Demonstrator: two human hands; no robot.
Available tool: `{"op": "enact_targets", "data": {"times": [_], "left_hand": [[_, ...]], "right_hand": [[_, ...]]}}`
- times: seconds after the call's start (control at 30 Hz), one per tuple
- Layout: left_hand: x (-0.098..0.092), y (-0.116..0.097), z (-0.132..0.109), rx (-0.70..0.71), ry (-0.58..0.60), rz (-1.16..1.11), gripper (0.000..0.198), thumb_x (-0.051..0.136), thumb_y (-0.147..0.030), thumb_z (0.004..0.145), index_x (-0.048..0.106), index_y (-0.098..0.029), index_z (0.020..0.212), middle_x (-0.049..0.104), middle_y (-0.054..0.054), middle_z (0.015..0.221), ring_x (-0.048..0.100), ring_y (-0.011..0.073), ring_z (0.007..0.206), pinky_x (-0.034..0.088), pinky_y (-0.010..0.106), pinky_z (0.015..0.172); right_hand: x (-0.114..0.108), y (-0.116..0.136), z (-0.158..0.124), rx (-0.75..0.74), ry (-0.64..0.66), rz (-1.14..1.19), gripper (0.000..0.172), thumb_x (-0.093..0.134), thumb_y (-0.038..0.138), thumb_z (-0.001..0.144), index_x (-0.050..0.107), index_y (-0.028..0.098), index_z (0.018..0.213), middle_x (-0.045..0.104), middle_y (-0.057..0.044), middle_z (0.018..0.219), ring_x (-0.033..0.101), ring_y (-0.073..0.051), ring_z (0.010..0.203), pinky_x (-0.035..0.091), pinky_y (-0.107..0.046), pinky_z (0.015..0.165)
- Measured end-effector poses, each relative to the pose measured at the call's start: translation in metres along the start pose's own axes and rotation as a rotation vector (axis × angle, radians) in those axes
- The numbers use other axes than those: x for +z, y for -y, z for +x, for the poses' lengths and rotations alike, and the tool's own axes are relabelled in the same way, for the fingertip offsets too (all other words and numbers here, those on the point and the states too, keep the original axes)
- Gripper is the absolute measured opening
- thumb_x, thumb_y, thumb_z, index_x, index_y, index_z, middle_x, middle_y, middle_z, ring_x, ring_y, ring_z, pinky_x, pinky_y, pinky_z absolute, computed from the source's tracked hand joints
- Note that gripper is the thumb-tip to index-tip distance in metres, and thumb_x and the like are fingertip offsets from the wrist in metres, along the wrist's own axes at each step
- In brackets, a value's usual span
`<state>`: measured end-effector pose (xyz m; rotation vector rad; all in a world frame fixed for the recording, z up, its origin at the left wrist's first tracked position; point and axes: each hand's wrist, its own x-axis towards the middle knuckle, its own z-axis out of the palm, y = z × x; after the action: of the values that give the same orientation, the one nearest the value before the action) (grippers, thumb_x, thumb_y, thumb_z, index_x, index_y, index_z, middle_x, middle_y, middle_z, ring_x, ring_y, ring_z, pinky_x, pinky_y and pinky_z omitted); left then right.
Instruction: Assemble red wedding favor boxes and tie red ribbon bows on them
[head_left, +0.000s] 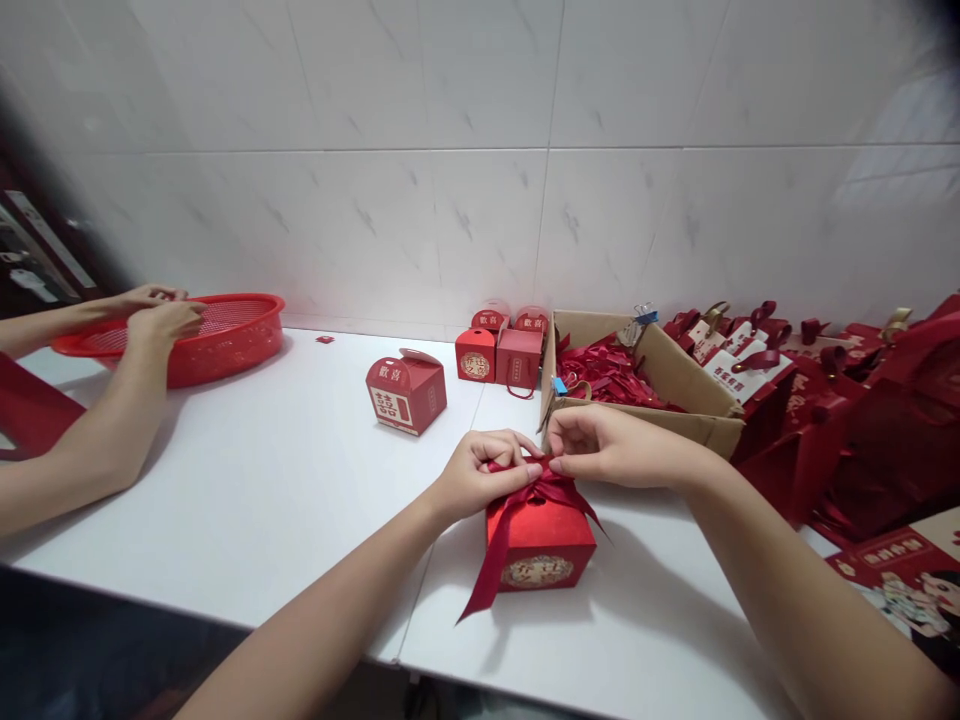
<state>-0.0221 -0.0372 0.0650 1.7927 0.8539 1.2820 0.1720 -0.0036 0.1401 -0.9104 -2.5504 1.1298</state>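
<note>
A red gift box (536,545) with a gold emblem on its front stands on the white table before me. Dark red ribbon (495,555) forms a bow on its top, one long tail hanging past the left front corner. My left hand (487,470) pinches the ribbon at the left of the knot, thumb on top. From the right, my right hand (600,445) has thumb and forefinger closed on the ribbon beside the knot. The fingers partly hide the bow's loops.
Another red box (406,392) stands left of centre, with two small boxes (496,350) near the wall. A cardboard carton (712,425) of red ribbons and several red gift bags (810,410) fill the right. At left, another person's hands (166,312) are over a red basket (232,345).
</note>
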Motion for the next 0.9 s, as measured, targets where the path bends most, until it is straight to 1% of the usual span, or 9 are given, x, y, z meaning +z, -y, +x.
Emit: {"op": "enact_targets", "data": {"times": [0.07, 0.13, 0.23, 0.3, 0.4, 0.53, 0.67, 0.8, 0.9], "left_hand": [[0.0, -0.002, 0.0, -0.012, 0.001, -0.011, 0.055, 0.068, -0.032, 0.074, 0.021, -0.02, 0.048, 0.043, -0.001, 0.049, 0.06, 0.0191, 0.079, 0.048, 0.031, 0.069], [0.001, -0.004, 0.0, -0.036, 0.008, -0.011, 0.056, 0.069, -0.031, 0.072, 0.021, -0.019, 0.048, 0.046, -0.001, 0.051, 0.059, 0.0164, 0.071, 0.047, 0.03, 0.066], [0.002, -0.008, -0.001, -0.089, 0.001, -0.004, 0.058, 0.071, -0.03, 0.07, 0.018, -0.019, 0.049, 0.051, -0.001, 0.054, 0.057, 0.0132, 0.06, 0.047, 0.031, 0.061], [0.002, -0.009, -0.001, -0.1, -0.004, 0.003, 0.06, 0.072, -0.032, 0.069, 0.016, -0.02, 0.049, 0.051, -0.001, 0.053, 0.059, 0.0148, 0.063, 0.048, 0.032, 0.063], [0.002, -0.01, -0.001, -0.078, 0.011, 0.016, 0.061, 0.072, -0.035, 0.069, 0.015, -0.02, 0.049, 0.05, -0.001, 0.05, 0.061, 0.0181, 0.073, 0.049, 0.036, 0.073], [0.002, -0.009, -0.001, -0.078, 0.027, 0.023, 0.062, 0.073, -0.037, 0.066, 0.017, -0.02, 0.048, 0.048, -0.001, 0.053, 0.059, 0.0167, 0.071, 0.049, 0.034, 0.068], [0.003, -0.008, -0.001, -0.033, 0.067, 0.048, 0.057, 0.073, -0.033, 0.067, 0.022, -0.02, 0.046, 0.05, 0.001, 0.053, 0.055, 0.0163, 0.073, 0.046, 0.033, 0.069], [0.006, -0.007, -0.001, 0.051, 0.12, 0.042, 0.057, 0.071, -0.029, 0.069, 0.019, -0.021, 0.047, 0.059, 0.004, 0.054, 0.053, 0.0181, 0.081, 0.044, 0.035, 0.079], [0.008, -0.006, -0.001, 0.072, 0.157, 0.032, 0.056, 0.07, -0.027, 0.07, 0.019, -0.022, 0.048, 0.063, 0.005, 0.056, 0.053, 0.0185, 0.082, 0.044, 0.036, 0.08]], "right_hand": [[0.003, -0.002, 0.002, -0.02, -0.054, -0.02, 0.016, 0.053, 0.033, 0.083, 0.05, 0.018, 0.079, 0.053, 0.001, 0.075, 0.046, -0.011, 0.064, 0.035, -0.022, 0.056], [0.007, -0.004, 0.005, -0.029, -0.134, -0.054, 0.021, 0.05, 0.038, 0.085, 0.052, 0.018, 0.08, 0.055, -0.001, 0.078, 0.047, -0.012, 0.066, 0.036, -0.023, 0.058], [0.012, -0.009, 0.011, -0.048, -0.245, -0.095, 0.025, 0.046, 0.04, 0.088, 0.05, 0.018, 0.077, 0.055, -0.001, 0.075, 0.047, -0.012, 0.064, 0.035, -0.024, 0.058], [0.016, -0.011, 0.015, -0.059, -0.314, -0.132, 0.028, 0.044, 0.041, 0.089, 0.047, 0.018, 0.073, 0.052, 0.001, 0.069, 0.045, -0.011, 0.06, 0.033, -0.023, 0.056], [0.022, -0.013, 0.019, -0.062, -0.417, -0.21, 0.033, 0.043, 0.043, 0.088, 0.044, 0.019, 0.065, 0.048, 0.002, 0.06, 0.041, -0.011, 0.054, 0.029, -0.023, 0.053], [0.031, -0.015, 0.018, -0.059, -0.514, -0.253, 0.037, 0.045, 0.044, 0.087, 0.044, 0.019, 0.059, 0.05, 0.001, 0.056, 0.041, -0.011, 0.053, 0.028, -0.024, 0.052], [0.04, -0.022, 0.012, -0.031, -0.541, -0.181, 0.038, 0.045, 0.046, 0.086, 0.046, 0.019, 0.06, 0.049, 0.001, 0.054, 0.04, -0.012, 0.051, 0.028, -0.025, 0.051], [0.051, -0.033, 0.006, -0.003, -0.61, 0.064, 0.039, 0.048, 0.05, 0.085, 0.039, 0.021, 0.062, 0.038, 0.004, 0.051, 0.031, -0.01, 0.047, 0.023, -0.024, 0.047], [0.057, -0.039, 0.003, 0.025, -0.689, 0.188, 0.041, 0.049, 0.052, 0.084, 0.031, 0.022, 0.063, 0.028, 0.007, 0.05, 0.025, -0.009, 0.046, 0.02, -0.024, 0.045]]}}
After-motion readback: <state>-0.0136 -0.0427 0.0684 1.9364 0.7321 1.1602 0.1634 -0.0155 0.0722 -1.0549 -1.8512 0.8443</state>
